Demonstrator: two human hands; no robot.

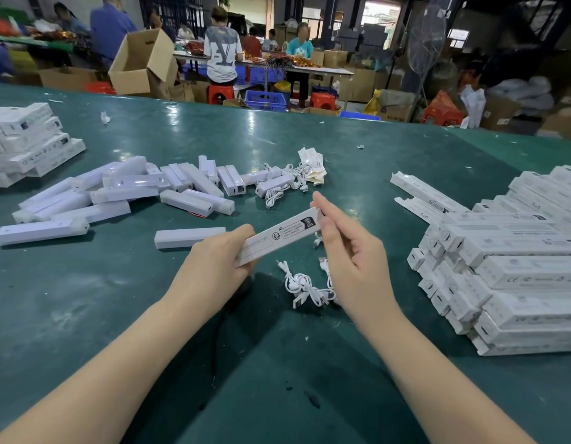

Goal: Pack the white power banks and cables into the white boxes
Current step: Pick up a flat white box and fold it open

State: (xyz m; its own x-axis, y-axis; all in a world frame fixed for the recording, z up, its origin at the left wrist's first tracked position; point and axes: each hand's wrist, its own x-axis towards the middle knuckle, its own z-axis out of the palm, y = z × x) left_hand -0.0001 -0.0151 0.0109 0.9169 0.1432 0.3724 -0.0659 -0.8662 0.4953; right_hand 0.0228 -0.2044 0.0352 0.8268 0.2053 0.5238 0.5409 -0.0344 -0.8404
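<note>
Both forearms reach forward over the green table (309, 363). The left hand (213, 267) curls around the near end of a long white box (279, 237), held above the table; the right hand (351, 251) pinches its far end with thumb and fingertips. The box's label shows a crossed-bin symbol; its small print is unreadable. Just below the box lie coiled white cables (306, 286). Beyond the box, loose white power banks (123, 193) are scattered.

Bright overhead light, glare on the green table (213, 129), wide-angle edge warp, blurred background.
</note>
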